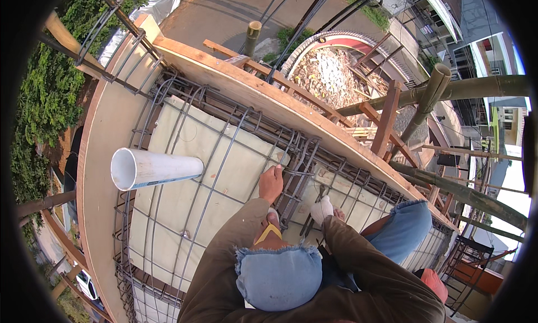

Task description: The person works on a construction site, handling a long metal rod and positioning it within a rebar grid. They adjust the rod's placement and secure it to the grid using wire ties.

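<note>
My bare left hand (271,184) is closed beside the steel rebar mesh (232,139), close to a thick bundle of bars. What its fingers hold, if anything, is too small to make out. My right hand (322,210) wears a white glove and is closed around dark metal pincers (306,226), which show above and below the glove. Under the mesh lie pale formwork panels (185,211). A white plastic pipe (159,167) stands up through the mesh to the left, its open end toward me.
Plywood side boards (241,79) with timber edging border the mesh at the left and far sides. Bamboo poles (431,96) and timber braces rise beyond the right side. Far below are a paved road (218,15) and a rubble heap (328,73). Behind my right arm shows something red (432,284).
</note>
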Motion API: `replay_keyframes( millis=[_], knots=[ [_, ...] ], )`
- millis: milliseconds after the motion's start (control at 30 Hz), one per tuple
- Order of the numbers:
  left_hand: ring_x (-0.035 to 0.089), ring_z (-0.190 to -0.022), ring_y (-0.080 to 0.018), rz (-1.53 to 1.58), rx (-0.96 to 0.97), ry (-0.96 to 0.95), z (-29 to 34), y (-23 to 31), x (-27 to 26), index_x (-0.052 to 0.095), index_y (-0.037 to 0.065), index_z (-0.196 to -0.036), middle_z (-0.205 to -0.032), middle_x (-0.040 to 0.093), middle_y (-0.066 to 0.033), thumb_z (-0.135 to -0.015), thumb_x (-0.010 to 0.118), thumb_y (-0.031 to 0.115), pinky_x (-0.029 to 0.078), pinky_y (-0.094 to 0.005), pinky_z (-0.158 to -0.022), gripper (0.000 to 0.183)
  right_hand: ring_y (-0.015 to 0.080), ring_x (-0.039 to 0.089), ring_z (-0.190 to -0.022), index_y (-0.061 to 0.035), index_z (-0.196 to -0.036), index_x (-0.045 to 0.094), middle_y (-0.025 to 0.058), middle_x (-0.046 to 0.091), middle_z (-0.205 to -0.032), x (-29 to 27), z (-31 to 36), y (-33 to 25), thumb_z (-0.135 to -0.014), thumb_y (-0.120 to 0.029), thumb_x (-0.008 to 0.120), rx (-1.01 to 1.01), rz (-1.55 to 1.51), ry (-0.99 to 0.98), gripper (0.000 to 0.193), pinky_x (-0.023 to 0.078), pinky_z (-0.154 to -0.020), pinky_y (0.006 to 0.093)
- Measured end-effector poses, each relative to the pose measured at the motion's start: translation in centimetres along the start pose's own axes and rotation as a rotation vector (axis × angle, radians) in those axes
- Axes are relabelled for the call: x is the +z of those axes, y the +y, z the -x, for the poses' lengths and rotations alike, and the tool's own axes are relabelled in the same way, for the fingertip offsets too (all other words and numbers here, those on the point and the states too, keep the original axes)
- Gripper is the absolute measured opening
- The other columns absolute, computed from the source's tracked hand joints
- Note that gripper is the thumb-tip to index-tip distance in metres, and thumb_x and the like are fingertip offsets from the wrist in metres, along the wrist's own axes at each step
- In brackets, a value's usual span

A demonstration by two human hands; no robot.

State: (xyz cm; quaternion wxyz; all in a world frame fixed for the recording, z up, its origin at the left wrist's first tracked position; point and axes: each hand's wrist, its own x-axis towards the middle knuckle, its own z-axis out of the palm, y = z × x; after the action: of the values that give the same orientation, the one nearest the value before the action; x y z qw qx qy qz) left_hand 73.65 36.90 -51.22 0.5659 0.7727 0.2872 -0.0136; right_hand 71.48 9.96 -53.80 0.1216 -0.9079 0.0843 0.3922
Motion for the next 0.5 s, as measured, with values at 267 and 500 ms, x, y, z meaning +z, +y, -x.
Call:
replay_keyframes(
  millis=[267,500],
  knots=[
    [0.061,-0.077,-0.0515,0.046,0.041,-0.006,0.1,-0.6,0.1,0.064,-0.001,-0.085,-0.078,0.065,-0.0278,-0.104,0.049,0.033,0.046,-0.0566,-0.066,0.042,0.0221,0.063,-0.062,0.0044,-0.099,0.058,0.0118,0.062,-0.077,-14.0,5.3,-8.0,-0.082,-0.006,0.065,0.062,-0.376,-0.053,0.020,0.050,-0.056,0.0362],
    [0.064,-0.086,-0.0469,0.037,0.069,0.015,-0.1,-0.7,0.4,0.066,0.000,-0.103,-0.091,0.068,-0.0257,-0.102,0.053,0.027,0.049,-0.0523,-0.074,0.030,0.0150,0.060,-0.058,-0.0005,-0.108,0.051,0.0077,0.057,-0.082,-24.1,10.5,-13.7,-0.094,-0.008,0.060,-0.122,-0.688,-0.156,0.019,0.049,-0.049,0.0303]
  ],
)
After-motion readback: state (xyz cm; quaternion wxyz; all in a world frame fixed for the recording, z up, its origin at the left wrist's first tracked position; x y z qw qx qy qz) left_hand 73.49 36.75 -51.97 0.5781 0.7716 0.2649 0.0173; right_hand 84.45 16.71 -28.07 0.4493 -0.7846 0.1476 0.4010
